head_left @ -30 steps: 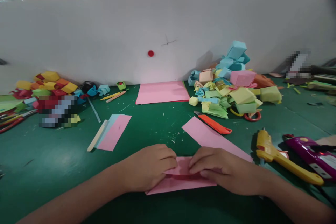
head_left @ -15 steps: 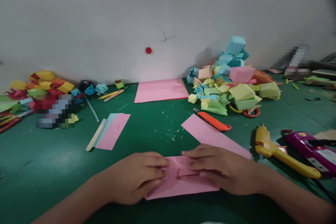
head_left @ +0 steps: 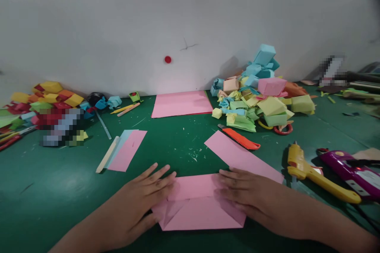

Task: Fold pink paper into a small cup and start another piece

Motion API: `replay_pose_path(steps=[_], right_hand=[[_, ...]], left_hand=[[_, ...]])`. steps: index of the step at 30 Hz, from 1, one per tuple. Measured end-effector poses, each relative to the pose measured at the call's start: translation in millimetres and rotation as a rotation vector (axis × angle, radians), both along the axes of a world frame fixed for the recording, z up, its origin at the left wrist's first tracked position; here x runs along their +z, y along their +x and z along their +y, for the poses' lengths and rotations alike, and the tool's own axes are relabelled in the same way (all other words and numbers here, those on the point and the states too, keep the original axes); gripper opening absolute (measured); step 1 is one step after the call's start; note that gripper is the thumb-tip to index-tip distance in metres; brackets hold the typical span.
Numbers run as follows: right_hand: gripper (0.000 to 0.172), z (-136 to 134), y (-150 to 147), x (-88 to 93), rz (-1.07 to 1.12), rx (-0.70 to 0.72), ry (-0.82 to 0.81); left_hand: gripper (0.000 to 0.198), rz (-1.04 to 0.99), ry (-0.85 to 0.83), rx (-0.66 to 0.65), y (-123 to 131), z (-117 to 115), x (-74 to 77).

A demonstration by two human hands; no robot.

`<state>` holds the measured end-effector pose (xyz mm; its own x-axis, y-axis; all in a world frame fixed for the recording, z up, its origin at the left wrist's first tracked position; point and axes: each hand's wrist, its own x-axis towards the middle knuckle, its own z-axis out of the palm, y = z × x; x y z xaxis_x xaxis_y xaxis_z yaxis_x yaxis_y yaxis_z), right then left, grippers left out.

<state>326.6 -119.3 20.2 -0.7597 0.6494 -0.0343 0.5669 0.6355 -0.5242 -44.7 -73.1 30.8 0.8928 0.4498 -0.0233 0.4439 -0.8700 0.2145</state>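
A partly folded pink paper (head_left: pixel 199 205) lies on the green mat (head_left: pixel 166 142) just in front of me. My left hand (head_left: pixel 139 201) lies flat on its left end, fingers spread and stretched out. My right hand (head_left: pixel 252 197) presses flat on its right end, fingers extended toward the middle. The upper strip of the paper is folded down and the lower corners show diagonal creases. Neither hand grips anything.
A pink strip (head_left: pixel 240 156) and an orange box cutter (head_left: pixel 239 137) lie beyond my right hand. To the right are a yellow glue gun (head_left: pixel 314 174) and a purple tool (head_left: pixel 350 168). Pink sheets (head_left: pixel 181 103), paper strips (head_left: pixel 123 150) and heaps of folded paper boxes (head_left: pixel 261 95) sit further back.
Both hands have gone from pinching the paper at its middle to lying flat and apart on its ends. The paper has opened wider and flatter.
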Motion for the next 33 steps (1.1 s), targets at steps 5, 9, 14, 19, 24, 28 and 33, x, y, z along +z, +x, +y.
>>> replay_pose_path(steps=[5, 9, 14, 19, 24, 28, 33], right_hand=[[0.064, -10.9, 4.3, -3.9, -0.054, -0.101, 0.005], [0.064, -15.7, 8.8, -8.2, -0.057, -0.149, 0.046], [0.065, -14.8, 10.1, -13.8, -0.048, -0.155, 0.083], [0.059, -21.0, 2.9, -20.5, -0.112, -0.133, 0.199], [0.065, -28.4, 2.1, -30.4, -0.129, -0.045, 0.327], [0.065, -28.6, 4.6, -31.9, -0.148, -0.001, 0.323], [0.059, -28.7, 6.1, -29.5, -0.134, 0.011, 0.334]], left_hand=[[0.07, 0.08, 0.088, 0.067, -15.2, 0.1, -6.0], [0.061, 0.139, 0.131, 0.094, -18.8, 3.4, -10.1], [0.039, 0.008, 0.216, 0.113, 1.1, 6.6, -9.8], [0.036, -0.036, 0.291, -0.023, 42.8, 0.5, -11.3], [0.044, -0.054, 0.259, -0.166, 54.5, 0.4, -22.1], [0.053, -0.153, 0.159, -0.169, 42.2, 4.8, -30.5], [0.056, -0.244, 0.06, -0.211, 36.9, 10.6, -32.8]])
